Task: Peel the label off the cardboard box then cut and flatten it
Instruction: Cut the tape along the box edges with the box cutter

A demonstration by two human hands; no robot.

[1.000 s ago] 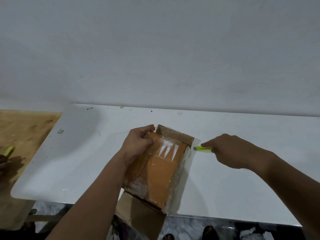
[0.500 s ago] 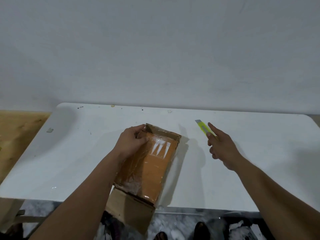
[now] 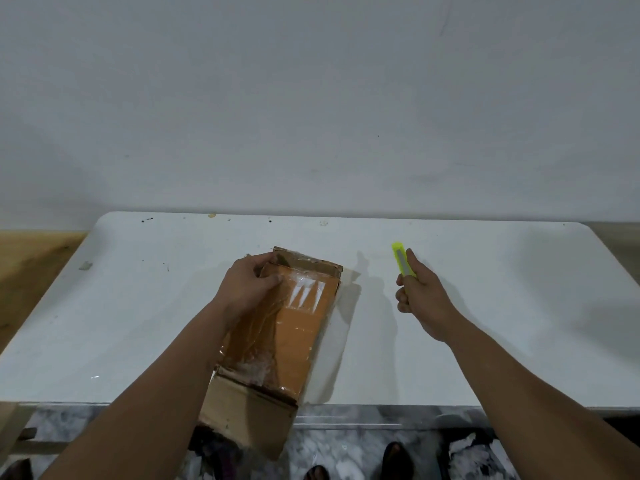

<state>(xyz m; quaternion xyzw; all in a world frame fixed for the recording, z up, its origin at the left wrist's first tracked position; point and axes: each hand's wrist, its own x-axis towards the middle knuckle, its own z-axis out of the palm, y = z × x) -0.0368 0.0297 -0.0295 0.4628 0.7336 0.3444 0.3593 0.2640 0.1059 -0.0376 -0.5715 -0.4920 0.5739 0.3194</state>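
A brown cardboard box (image 3: 287, 334) wrapped in shiny clear tape lies on the white table (image 3: 138, 306), its near flap hanging open over the front edge. White torn label remnants show on its top near the far end. My left hand (image 3: 251, 284) grips the box's far left corner, thumb on top. To the right of the box, apart from it, my right hand (image 3: 417, 292) holds a neon yellow utility knife (image 3: 402, 259) upright, pointing away from me.
A plain white wall rises behind the table. A wooden surface (image 3: 31, 261) adjoins the table on the left. Below the front edge are a marbled floor and my feet (image 3: 394, 459).
My right hand has pulled the knife away from the box's far right corner, moved right and turned it upright. The left hand keeps its grip on the box.
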